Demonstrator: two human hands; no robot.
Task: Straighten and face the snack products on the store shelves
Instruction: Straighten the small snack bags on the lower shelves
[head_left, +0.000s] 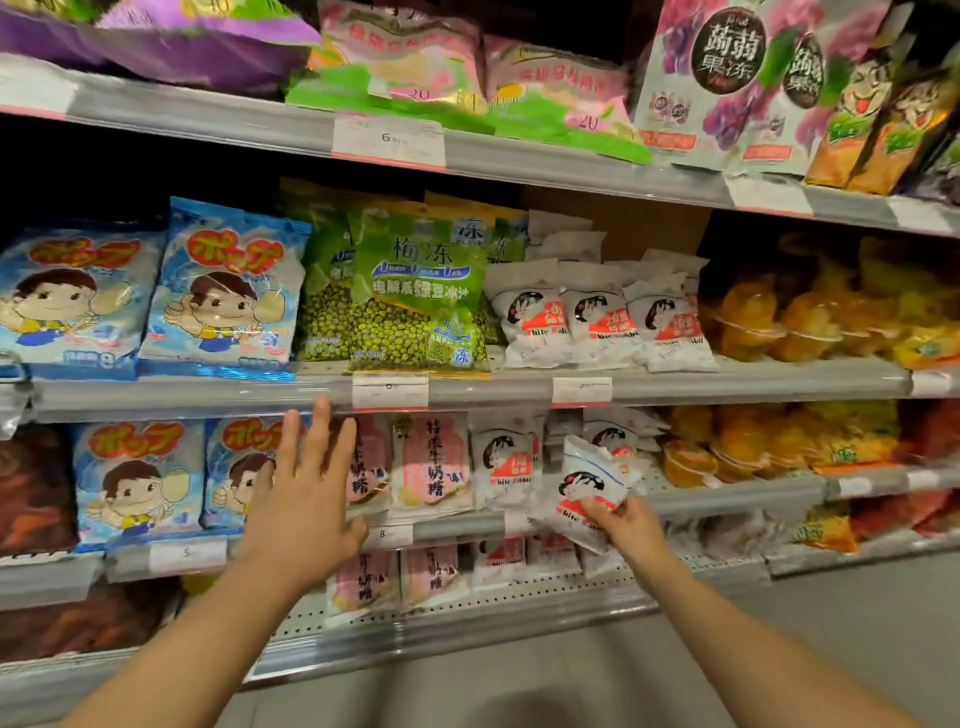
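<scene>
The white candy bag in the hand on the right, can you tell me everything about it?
The white candy bag is a soft, crinkly plastic packet with a black-and-white rabbit picture, a red patch and the words "White Rabbit". It is tilted, out in front of the shelf, not standing in its row. The right hand pinches its lower edge.

Shelf fronts (467, 389) crowded with bags (421, 291)

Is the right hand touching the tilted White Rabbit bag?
Touching. The head view shows the right hand pinching the lower edge of the tilted White Rabbit bag, held out before the shelf.
</scene>
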